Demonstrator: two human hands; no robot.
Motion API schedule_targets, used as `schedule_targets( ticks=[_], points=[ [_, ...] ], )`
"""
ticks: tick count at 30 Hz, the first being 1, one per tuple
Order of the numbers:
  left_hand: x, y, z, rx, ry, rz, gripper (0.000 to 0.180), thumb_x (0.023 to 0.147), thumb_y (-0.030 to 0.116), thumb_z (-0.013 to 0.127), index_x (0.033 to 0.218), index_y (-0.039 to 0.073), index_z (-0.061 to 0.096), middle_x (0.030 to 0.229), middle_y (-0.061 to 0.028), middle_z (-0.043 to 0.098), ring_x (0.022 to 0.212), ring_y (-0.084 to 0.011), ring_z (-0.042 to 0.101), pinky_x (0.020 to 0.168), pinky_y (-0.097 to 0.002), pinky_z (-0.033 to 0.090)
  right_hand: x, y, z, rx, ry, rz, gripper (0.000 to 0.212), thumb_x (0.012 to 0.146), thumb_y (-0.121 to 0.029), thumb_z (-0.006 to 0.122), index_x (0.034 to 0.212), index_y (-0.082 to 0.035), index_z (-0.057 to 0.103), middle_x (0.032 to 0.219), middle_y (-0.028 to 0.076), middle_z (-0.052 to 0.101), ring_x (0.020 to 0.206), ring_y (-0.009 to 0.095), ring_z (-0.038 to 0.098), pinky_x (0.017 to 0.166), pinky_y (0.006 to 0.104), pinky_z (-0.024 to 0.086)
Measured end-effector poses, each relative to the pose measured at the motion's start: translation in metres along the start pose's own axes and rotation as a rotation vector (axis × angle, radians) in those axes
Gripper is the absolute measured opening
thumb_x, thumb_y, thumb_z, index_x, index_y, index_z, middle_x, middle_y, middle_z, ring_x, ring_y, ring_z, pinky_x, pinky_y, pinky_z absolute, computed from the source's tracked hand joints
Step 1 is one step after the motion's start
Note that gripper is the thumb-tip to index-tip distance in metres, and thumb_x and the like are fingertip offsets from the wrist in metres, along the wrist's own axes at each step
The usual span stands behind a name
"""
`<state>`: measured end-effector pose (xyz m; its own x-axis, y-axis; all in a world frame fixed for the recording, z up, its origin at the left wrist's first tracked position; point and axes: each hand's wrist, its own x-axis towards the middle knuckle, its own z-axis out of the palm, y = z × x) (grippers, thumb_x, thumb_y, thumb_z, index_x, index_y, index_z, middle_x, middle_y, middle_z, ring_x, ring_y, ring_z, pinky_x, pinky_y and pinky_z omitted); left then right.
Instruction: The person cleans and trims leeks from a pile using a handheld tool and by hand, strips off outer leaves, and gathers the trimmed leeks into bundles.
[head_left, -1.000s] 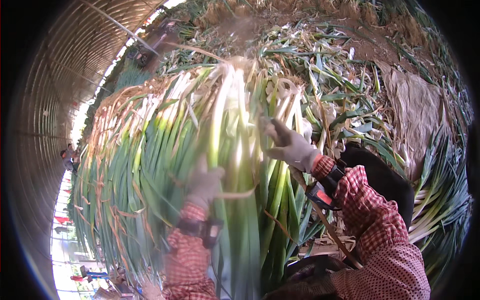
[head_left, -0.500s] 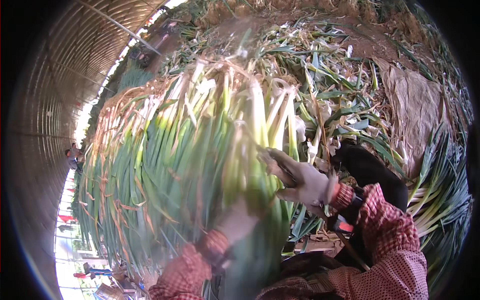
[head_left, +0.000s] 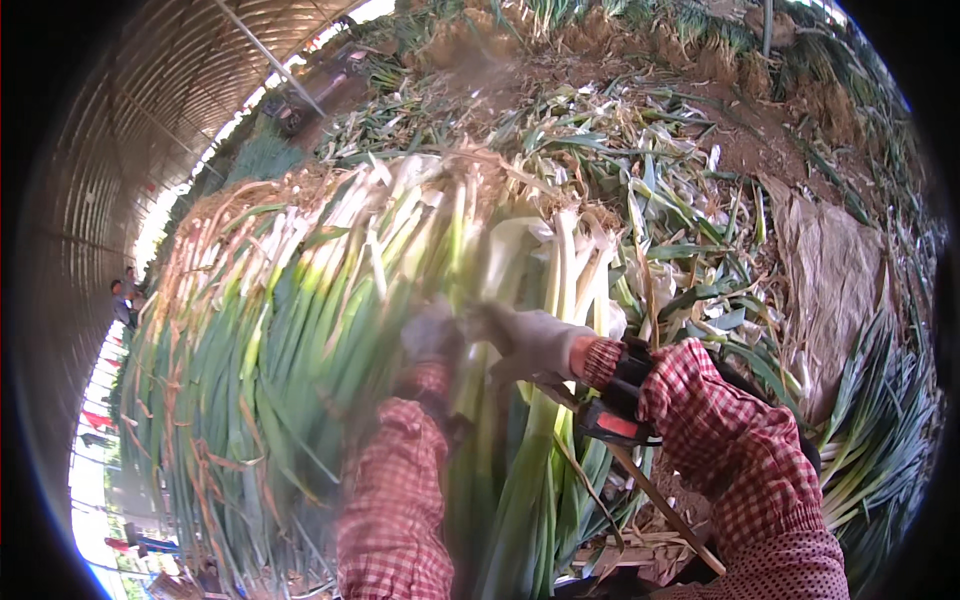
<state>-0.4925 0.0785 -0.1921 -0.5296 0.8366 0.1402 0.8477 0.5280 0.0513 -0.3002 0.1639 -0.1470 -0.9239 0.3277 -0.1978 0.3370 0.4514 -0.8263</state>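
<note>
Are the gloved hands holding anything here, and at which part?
Both the left hand and right hand press on the green onion stalks, about where white shanks turn green. Motion blur hides whether either actually grips a stalk.

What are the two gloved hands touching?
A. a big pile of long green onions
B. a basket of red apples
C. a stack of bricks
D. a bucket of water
A: the left hand and the right hand, both in pale gloves, rest on a big pile of long green onions with white stalks and green leaves.
</note>
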Motion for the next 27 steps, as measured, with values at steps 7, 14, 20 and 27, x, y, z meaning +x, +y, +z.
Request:
schedule_targets(
  ticks=[7, 14, 20, 27],
  points=[
    [0.019, -0.021, -0.003, 0.06, -0.302, -0.082, 0.05, 0.075, 0.04, 0.076, 0.107, 0.003, 0.065, 0.122, -0.0225, 0.061, 0.096, -0.0349, 0.067, 0.08, -0.0439, 0.055, 0.0, -0.017, -0.017, -0.052, -0.093, 0.0, 0.077, 0.073, -0.025, 0.076, 0.136, -0.005, 0.036, 0.104, 0.022, 0.065, 0.098, 0.036, 0.065, 0.087, 0.0405, 0.051],
    [-0.035, -0.017, -0.034, -0.404, -0.324, -0.041, 0.095, 0.081, 0.016, 0.071, 0.155, 0.011, 0.01, 0.143, -0.0295, 0.042, 0.123, -0.0394, 0.052, 0.106, -0.0413, 0.04, 0.003, -0.018, -0.016, -0.169, -0.066, 0.049, 0.075, 0.077, -0.029, 0.07, 0.137, -0.003, 0.034, 0.103, 0.026, 0.065, 0.099, 0.038, 0.065, 0.085, 0.0427, 0.052],
    [-0.07, -0.049, -0.036, -0.27, -0.537, -0.126, 0.088, 0.082, 0.029, 0.071, 0.15, 0.004, 0.022, 0.14, -0.0319, 0.044, 0.128, -0.0409, 0.047, 0.109, -0.0419, 0.037, 0.051, -0.023, -0.018, -0.175, 0.203, 0.228, 0.069, 0.077, -0.025, 0.069, 0.134, -0.003, 0.037, 0.103, 0.026, 0.065, 0.096, 0.038, 0.066, 0.082, 0.0414, 0.054],
    [-0.095, -0.037, -0.073, -0.067, -0.302, -0.278, 0.07, 0.076, 0.048, 0.073, 0.123, 0.003, 0.05, 0.1, -0.0197, 0.07, 0.096, -0.0358, 0.068, 0.084, -0.0445, 0.052, -0.088, -0.076, 0.042, -0.152, -0.194, -0.103, 0.077, 0.081, -0.017, 0.065, 0.146, -0.008, 0.024, 0.115, 0.018, 0.064, 0.094, 0.033, 0.067, 0.088, 0.0407, 0.052]
  ],
)
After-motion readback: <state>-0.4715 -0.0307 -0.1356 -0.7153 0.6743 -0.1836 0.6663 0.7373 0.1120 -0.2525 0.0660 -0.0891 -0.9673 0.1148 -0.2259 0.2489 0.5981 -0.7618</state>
